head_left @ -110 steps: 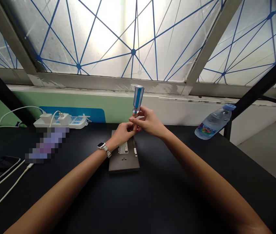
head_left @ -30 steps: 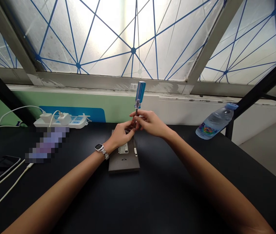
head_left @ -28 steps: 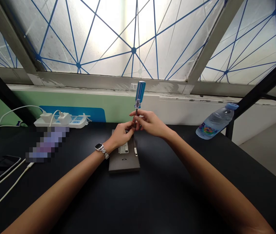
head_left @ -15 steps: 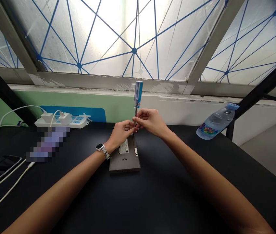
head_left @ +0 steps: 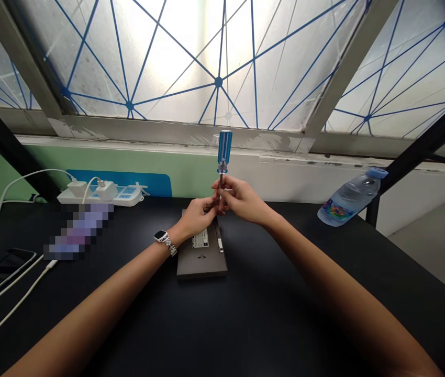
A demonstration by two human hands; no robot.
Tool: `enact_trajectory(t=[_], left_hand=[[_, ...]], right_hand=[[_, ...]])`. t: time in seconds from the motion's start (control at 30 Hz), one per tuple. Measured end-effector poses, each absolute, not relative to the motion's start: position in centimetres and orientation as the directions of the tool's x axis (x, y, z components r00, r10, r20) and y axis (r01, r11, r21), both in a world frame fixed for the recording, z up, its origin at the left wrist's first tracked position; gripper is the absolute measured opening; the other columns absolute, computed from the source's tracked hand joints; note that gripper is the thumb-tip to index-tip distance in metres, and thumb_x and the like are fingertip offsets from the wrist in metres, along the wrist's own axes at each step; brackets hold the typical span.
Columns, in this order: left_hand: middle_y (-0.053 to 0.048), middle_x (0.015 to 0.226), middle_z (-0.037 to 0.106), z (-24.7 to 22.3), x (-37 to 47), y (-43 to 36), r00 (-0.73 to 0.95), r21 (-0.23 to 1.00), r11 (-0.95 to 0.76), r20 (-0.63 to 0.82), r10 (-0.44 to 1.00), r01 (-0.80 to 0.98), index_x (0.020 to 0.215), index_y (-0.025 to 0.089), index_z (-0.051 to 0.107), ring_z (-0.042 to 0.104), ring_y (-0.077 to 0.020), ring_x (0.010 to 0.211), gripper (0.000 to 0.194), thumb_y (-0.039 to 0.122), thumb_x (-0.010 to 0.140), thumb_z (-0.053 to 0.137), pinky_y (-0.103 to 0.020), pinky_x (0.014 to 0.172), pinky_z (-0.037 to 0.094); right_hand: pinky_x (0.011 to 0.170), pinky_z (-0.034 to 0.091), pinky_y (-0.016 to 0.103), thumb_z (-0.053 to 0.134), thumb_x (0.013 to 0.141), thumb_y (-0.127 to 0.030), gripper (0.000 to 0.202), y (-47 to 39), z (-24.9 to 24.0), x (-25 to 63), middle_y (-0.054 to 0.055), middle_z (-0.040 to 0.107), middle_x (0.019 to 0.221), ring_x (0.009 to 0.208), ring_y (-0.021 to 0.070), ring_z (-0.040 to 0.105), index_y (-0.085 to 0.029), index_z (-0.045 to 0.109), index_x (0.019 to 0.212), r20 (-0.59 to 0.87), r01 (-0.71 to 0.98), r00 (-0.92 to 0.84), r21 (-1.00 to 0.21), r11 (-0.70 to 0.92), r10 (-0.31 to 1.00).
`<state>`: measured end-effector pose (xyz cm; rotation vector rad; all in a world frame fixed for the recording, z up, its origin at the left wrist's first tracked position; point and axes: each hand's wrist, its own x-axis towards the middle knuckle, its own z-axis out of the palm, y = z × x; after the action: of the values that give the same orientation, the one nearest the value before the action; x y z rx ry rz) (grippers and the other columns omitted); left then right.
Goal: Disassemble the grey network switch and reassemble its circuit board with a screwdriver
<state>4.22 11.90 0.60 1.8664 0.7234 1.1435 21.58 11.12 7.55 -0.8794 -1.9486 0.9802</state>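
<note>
A screwdriver [head_left: 224, 149] with a clear-and-blue handle stands nearly upright over the far end of a flat grey-brown device [head_left: 202, 266]. Thumb and fingers of my right hand [head_left: 242, 199] are closed on its metal shaft, below the handle. Lower down, my left hand [head_left: 199, 215] pinches around the bottom of the shaft, resting over the device's far part. The screwdriver's tip is hidden behind my fingers. On the device's upper face I see a white label [head_left: 201, 239], partly covered by my left hand, and a small cutout. A light-coloured piece sits along its right edge.
A water bottle [head_left: 352, 198] leans against the black metal frame at the right. Back left lies a white power strip [head_left: 128, 196] with plugs and cables. A blurred-out object [head_left: 79, 233] and a dark phone-like thing [head_left: 14, 262] lie at the left. Behind is a window wall.
The screwdriver's handle has turned, now showing blue stripes on both sides. My right-hand fingers have shifted around the shaft, and the left fingers sit a little higher.
</note>
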Motion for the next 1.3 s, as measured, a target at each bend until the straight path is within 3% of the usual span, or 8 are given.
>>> enact_trajectory(t=[0.13, 0.3, 0.5, 0.77, 1.03, 1.3], left_hand=[[-0.010, 0.094, 0.079, 0.5, 4.2, 12.0, 0.425, 0.857, -0.513, 0.446, 0.788, 0.053, 0.092, 0.015, 0.070, 0.077, -0.0250, 0.087, 0.021, 0.033, 0.096, 0.061, -0.036, 0.085, 0.060], [-0.007, 0.084, 0.076, 0.5, 4.2, 11.9, 0.361, 0.876, -0.480, 0.435, 0.825, 0.042, 0.089, 0.016, 0.072, 0.075, -0.0220, 0.078, 0.027, 0.042, 0.091, 0.070, -0.032, 0.075, 0.059], [-0.007, 0.085, 0.076, 0.2, 4.2, 12.1, 0.281, 0.891, -0.448, 0.412, 0.867, 0.076, 0.087, 0.015, 0.072, 0.074, -0.0223, 0.079, 0.030, 0.045, 0.084, 0.078, -0.032, 0.074, 0.060], [-0.008, 0.088, 0.076, 1.0, 4.1, 11.7, 0.356, 0.818, -0.532, 0.440, 0.824, 0.220, 0.090, 0.013, 0.071, 0.071, -0.0220, 0.083, 0.021, 0.033, 0.092, 0.066, -0.030, 0.075, 0.054], [-0.009, 0.091, 0.077, 1.0, 4.1, 11.9, 0.388, 0.846, -0.514, 0.431, 0.815, 0.142, 0.093, 0.013, 0.071, 0.073, -0.0228, 0.088, 0.025, 0.037, 0.095, 0.063, -0.032, 0.080, 0.056], [-0.011, 0.105, 0.078, 2.8, 2.3, 10.6, 0.337, 0.857, -0.488, 0.416, 0.845, 0.164, 0.110, 0.015, 0.072, 0.074, -0.0236, 0.097, 0.030, 0.041, 0.095, 0.066, -0.037, 0.090, 0.059]], right_hand=[[0.057, 0.055, 0.028, 0.052, 0.098, -0.026, 0.008, 11.4, 7.3, 21.6, 0.001, 0.064, 0.086, 0.059, 0.0121, 0.063, -0.021, 0.055, 0.103, 0.323, 0.238, -0.459, -0.853, 0.465, 0.828], [0.059, 0.057, 0.030, 0.062, 0.094, -0.036, 0.015, 11.4, 7.1, 21.5, 0.000, 0.066, 0.081, 0.060, 0.0153, 0.067, -0.021, 0.059, 0.099, 0.392, 0.382, -0.368, -0.763, 0.521, 0.843], [0.064, 0.062, 0.038, 0.074, 0.085, -0.035, 0.027, 11.4, 7.1, 21.5, 0.003, 0.069, 0.071, 0.065, 0.0233, 0.073, -0.022, 0.054, 0.071, 0.387, 0.367, -0.290, -0.799, 0.476, 0.875], [0.067, 0.061, 0.033, 0.057, 0.094, -0.024, 0.009, 11.2, 7.5, 21.5, 0.003, 0.073, 0.078, 0.063, 0.0175, 0.071, -0.019, 0.064, 0.090, 0.412, 0.341, -0.377, -0.771, 0.538, 0.830], [0.058, 0.057, 0.028, 0.052, 0.097, -0.020, 0.010, 10.9, 8.0, 21.3, 0.003, 0.073, 0.079, 0.059, 0.0146, 0.069, -0.019, 0.059, 0.091, 0.379, 0.342, -0.340, -0.803, 0.488, 0.861], [0.055, 0.058, 0.028, 0.057, 0.097, -0.036, 0.017, 10.2, 8.5, 21.6, 0.004, 0.072, 0.083, 0.066, 0.0161, 0.068, -0.020, 0.059, 0.091, 0.365, 0.151, -0.214, -0.904, 0.400, 0.906]])
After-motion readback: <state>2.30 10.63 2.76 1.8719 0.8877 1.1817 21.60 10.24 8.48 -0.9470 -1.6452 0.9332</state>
